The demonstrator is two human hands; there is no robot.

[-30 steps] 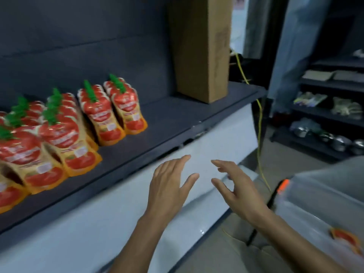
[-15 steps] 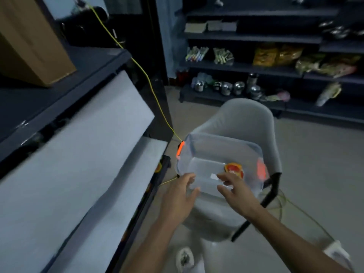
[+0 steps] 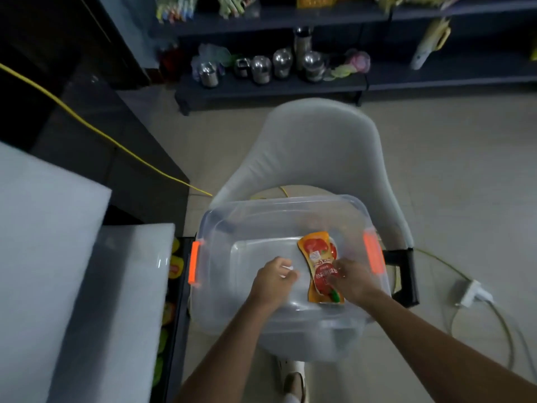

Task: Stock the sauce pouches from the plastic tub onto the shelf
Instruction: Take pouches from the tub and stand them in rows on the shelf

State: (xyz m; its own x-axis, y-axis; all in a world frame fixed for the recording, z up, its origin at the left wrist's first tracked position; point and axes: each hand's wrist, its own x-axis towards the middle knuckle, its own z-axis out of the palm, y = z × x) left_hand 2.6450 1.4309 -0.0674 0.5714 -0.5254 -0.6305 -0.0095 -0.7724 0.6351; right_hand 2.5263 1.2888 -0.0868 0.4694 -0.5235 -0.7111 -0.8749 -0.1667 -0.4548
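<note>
A clear plastic tub (image 3: 284, 200) with orange latches rests on a grey chair (image 3: 313, 141). One sauce pouch (image 3: 315, 254), red and orange with a green cap, lies flat on the tub's floor right of centre. My right hand (image 3: 353, 280) is down inside the tub with its fingers closed on the pouch's lower right edge. Just left of the pouch, my left hand (image 3: 271, 282) is also inside the tub, fingers curled with nothing in them. The stocked shelf is out of view.
A white panel (image 3: 58, 257) of the shelf unit fills the left side, with coloured packs (image 3: 174, 266) low beside it. A yellow cable (image 3: 101, 135) runs across the floor. Steel containers (image 3: 261, 68) stand on a far rack. A power strip (image 3: 472, 292) lies right of the chair.
My view swung from the shelf of pouches down to the tub. Both hands moved from in front of the shelf into the tub, and the right hand took hold of the pouch.
</note>
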